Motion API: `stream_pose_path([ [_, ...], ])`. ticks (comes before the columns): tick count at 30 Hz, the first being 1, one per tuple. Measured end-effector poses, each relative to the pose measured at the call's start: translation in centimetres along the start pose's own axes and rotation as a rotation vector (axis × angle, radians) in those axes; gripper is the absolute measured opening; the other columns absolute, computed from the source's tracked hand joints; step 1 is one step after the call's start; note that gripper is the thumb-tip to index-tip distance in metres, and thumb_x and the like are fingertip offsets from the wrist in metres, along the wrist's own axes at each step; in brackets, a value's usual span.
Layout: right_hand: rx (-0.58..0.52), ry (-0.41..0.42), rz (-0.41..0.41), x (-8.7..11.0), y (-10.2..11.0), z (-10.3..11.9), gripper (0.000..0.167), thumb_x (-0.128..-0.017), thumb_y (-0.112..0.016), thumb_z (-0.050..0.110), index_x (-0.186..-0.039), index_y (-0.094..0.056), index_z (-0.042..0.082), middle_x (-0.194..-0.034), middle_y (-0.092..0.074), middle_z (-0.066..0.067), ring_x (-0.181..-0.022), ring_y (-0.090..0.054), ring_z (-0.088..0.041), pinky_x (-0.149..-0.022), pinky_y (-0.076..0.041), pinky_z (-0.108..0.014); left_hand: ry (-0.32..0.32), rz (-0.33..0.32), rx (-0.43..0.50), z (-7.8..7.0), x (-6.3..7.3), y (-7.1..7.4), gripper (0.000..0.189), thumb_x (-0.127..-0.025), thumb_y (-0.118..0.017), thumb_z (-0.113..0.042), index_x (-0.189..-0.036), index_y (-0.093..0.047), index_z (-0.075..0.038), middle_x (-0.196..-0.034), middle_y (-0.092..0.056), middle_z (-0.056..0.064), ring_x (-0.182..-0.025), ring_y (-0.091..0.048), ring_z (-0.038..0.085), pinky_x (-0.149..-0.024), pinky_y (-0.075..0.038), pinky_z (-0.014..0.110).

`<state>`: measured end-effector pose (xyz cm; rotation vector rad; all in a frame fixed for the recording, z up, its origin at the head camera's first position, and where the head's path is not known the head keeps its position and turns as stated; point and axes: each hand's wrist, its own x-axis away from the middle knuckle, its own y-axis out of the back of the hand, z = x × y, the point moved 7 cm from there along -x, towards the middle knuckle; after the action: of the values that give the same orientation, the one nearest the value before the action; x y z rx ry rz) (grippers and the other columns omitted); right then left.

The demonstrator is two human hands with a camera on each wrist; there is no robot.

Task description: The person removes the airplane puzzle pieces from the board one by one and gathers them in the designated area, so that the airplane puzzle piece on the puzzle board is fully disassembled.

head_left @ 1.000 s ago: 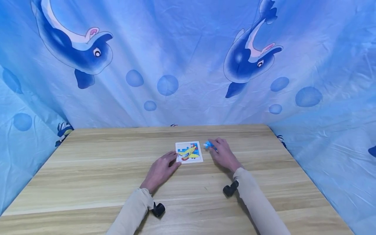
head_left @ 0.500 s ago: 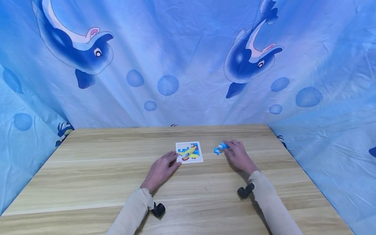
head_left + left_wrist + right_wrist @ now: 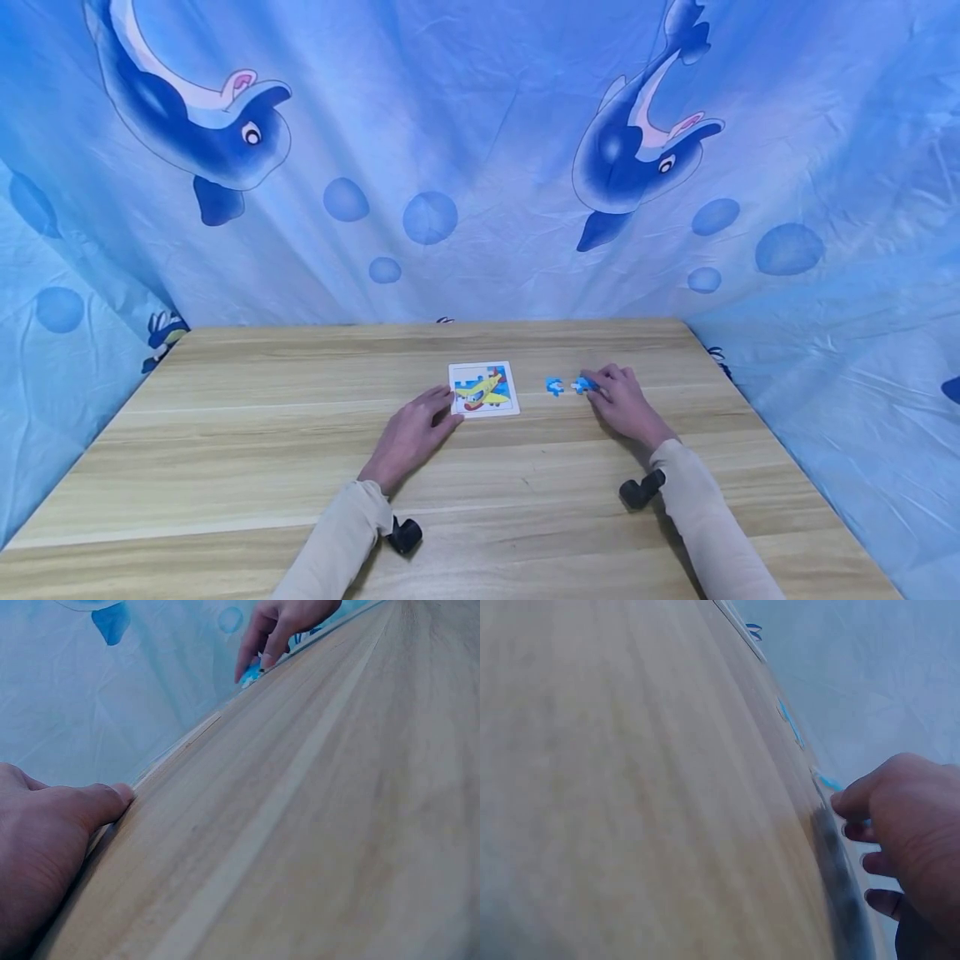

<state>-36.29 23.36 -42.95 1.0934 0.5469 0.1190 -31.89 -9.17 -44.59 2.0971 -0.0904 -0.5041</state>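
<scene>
A small square jigsaw puzzle (image 3: 483, 389) with a white frame lies on the table, showing a yellow airplane on blue. White gaps show along its upper left. My left hand (image 3: 411, 433) holds the frame's lower left corner, thumb along the near edge and fingers at the left side. To the right of it, my right hand (image 3: 624, 407) pinches a blue and white puzzle piece (image 3: 582, 385) between thumb and finger, low at the tabletop. Another blue puzzle piece (image 3: 554, 386) lies loose between the frame and that hand. In the right wrist view the thumb partly hides the pinched piece (image 3: 829, 782).
The wooden table (image 3: 480, 517) has its far edge against a blue curtain (image 3: 480, 167) printed with dolphins and bubbles. Black wrist cameras (image 3: 405, 536) sit on both sleeves.
My right hand has moved right, away from the puzzle. The blue pieces it had together are now apart: one lies loose, the other is in its fingers. The left hand stays put.
</scene>
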Motion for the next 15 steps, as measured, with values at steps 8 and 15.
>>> stream_pose_path([
  [8, -0.004, -0.033, 0.01, 0.14, -0.22, -0.53, 0.037, -0.093, -0.06, 0.008, -0.129, -0.06, 0.001, -0.108, -0.052, -0.021, -0.097, -0.041, -0.035, -0.078, -0.035, -0.045, -0.011, -0.004, -0.003, -0.12, -0.01, 0.05, 0.048, -0.093, -0.061, -0.042, -0.131, -0.061, -0.012, -0.139, -0.054, 0.006, -0.131, -0.047, 0.025, -0.106, -0.041, 0.045],
  [15, -0.029, -0.075, 0.027, 0.12, -0.32, -0.82, 0.038, -0.093, -0.058, 0.007, -0.131, -0.06, 0.004, -0.112, -0.052, -0.02, -0.099, -0.041, -0.035, -0.078, -0.035, -0.045, -0.041, -0.033, -0.01, -0.26, 0.0, 0.29, 0.045, -0.092, -0.064, -0.04, -0.127, -0.064, -0.011, -0.136, -0.056, 0.007, -0.127, -0.051, 0.025, -0.102, -0.044, 0.045],
])
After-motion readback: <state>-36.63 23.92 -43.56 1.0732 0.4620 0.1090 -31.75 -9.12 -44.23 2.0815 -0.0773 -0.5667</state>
